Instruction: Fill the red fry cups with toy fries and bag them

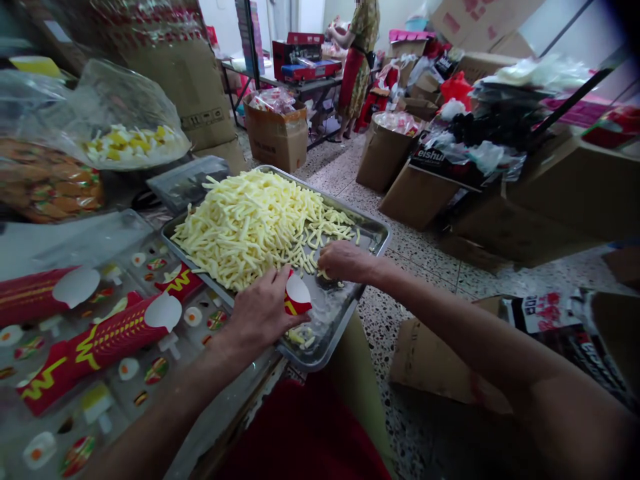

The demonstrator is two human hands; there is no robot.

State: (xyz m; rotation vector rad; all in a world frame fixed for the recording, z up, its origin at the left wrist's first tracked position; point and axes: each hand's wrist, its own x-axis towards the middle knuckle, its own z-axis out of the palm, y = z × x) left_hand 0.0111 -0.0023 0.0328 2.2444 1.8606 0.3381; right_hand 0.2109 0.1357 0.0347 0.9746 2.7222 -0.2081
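A heap of pale yellow sticks shaped like French fries point(255, 220) fills much of a metal tray point(340, 337). My left hand point(260, 303) is closed around a small red fries carton point(299, 293) with a white inside, held over the near part of the tray. My right hand point(345, 261) is down at the right edge of the heap, its fingers curled round a few fries, mostly hidden beneath the hand. Some loose fries point(301, 337) lie in the tray's near corner, below the carton.
On the patterned table cover at left lie stacks of red fries cartons point(115, 337). Behind them sits a clear bag of yellow and white pieces point(133, 143). Open cardboard boxes point(277, 137) stand around the speckled floor point(425, 260). Farther back, a person point(357, 60) stands beside a table.
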